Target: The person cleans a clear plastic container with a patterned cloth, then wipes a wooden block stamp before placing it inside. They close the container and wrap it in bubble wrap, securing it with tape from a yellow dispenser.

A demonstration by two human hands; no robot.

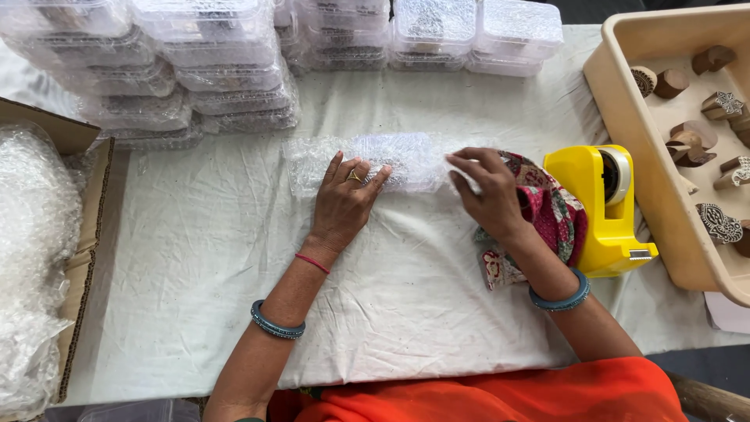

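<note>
Orange cloth fills my lower view; on the white table cover my left hand presses flat, fingers spread, on the bubble-wrapped bundle, while my right hand pinches its end beside the yellow tape dispenser

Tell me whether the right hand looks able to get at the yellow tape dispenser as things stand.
Probably yes. The right hand rests on the bubble-wrapped bundle, and the yellow tape dispenser stands just beside it. Only a patterned cloth lies between them, low on the table.
</note>
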